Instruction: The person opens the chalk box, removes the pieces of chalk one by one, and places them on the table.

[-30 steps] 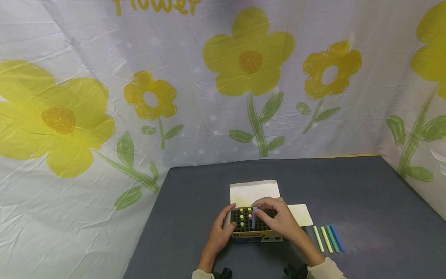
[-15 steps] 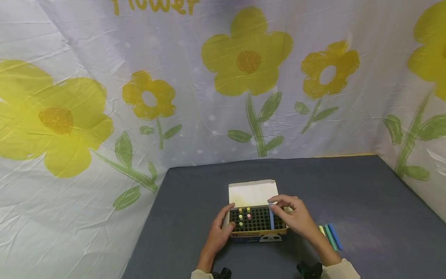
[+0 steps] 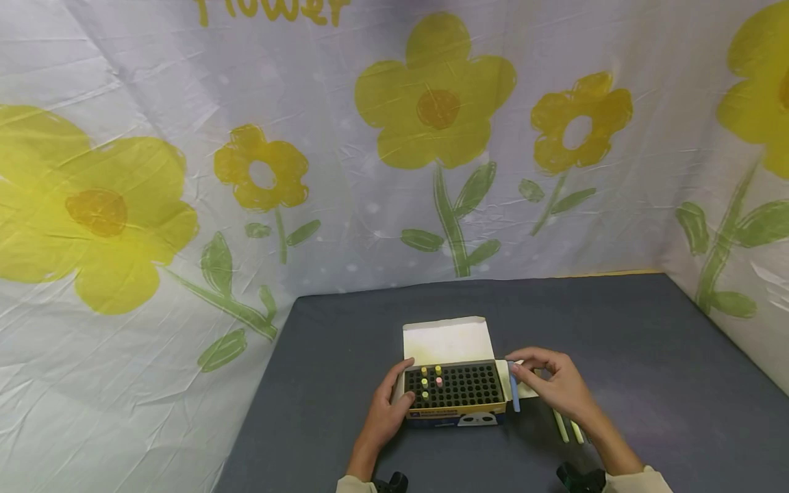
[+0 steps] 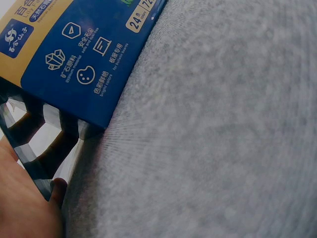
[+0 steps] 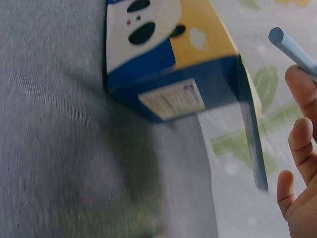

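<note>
A chalk box [image 3: 456, 417] with a yellow and blue front and a panda picture stands with its lid [image 3: 446, 341] folded back. Its black holed insert [image 3: 474, 390] carries several yellow, green and pink chalks near the left end. My left hand [image 3: 388, 413] grips the box's left end, thumb at the front corner; in the left wrist view the palm [image 4: 22, 198] shows beside it. Just right of the box, my right hand [image 3: 561, 383] pinches a blue chalk [image 3: 515, 392] near its upper end, the stick hanging nearly upright, apart from the insert. The right wrist view shows the chalk's end [image 5: 276, 35].
On the dark grey table [image 3: 345, 356], pale green and yellow chalks [image 3: 560, 426] lie right of the box, partly behind my right forearm. An open side flap [image 3: 527, 390] sticks out from the box's right end. A flower-printed cloth [image 3: 345, 205] hangs behind the table.
My right hand has carried the blue chalk rightward, from over the insert to outside the box's right end. The left hand has stayed on the box. The forearm now covers more of the loose chalks.
</note>
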The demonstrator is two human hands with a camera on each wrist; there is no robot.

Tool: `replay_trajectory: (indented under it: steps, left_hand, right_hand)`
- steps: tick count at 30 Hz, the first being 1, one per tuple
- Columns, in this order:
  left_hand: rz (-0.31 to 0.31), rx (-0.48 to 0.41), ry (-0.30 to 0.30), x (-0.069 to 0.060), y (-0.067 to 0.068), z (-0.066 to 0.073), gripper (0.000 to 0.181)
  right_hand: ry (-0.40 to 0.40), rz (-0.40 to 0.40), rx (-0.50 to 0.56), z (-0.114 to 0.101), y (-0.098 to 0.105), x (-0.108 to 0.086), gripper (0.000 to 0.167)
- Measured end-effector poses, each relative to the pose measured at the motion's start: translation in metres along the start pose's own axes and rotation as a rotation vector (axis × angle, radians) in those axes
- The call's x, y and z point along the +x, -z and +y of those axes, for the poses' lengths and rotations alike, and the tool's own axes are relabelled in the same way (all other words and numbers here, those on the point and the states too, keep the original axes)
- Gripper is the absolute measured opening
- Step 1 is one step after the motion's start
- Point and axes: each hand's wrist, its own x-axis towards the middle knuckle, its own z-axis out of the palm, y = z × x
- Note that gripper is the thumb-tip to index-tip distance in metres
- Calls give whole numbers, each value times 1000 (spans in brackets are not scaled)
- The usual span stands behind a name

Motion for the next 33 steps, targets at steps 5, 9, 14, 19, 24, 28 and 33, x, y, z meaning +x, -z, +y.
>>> replay_trajectory:
  steps: [5, 9, 14, 19, 24, 28, 33]
  left_hand:
    - [-4, 4, -2, 0, 0, -1, 63]
    - [0, 21, -11, -1, 1, -2, 63]
    - [-1, 31, -33, 0, 2, -3, 63]
    - [-6, 19, -40, 1, 2, -3, 63]
    - [-8, 15, -41, 2, 1, -3, 62]
    - [-10, 18, -38, 1, 2, -5, 62]
    - [-5, 22, -37, 0, 2, -5, 63]
  right_hand:
    - [-40, 22, -44, 4, 17, -9, 20]
    - [-92, 37, -101, 12, 33, -18, 20]
    - [-184, 45, -162, 25, 52, -29, 21]
    - [-269, 23, -192, 37, 70, -38, 26]
    - [-289, 4, -229, 48, 83, -46, 27]
    - [-292, -19, -260, 57, 90, -52, 27]
    - [-342, -42, -274, 65, 95, -57, 27]
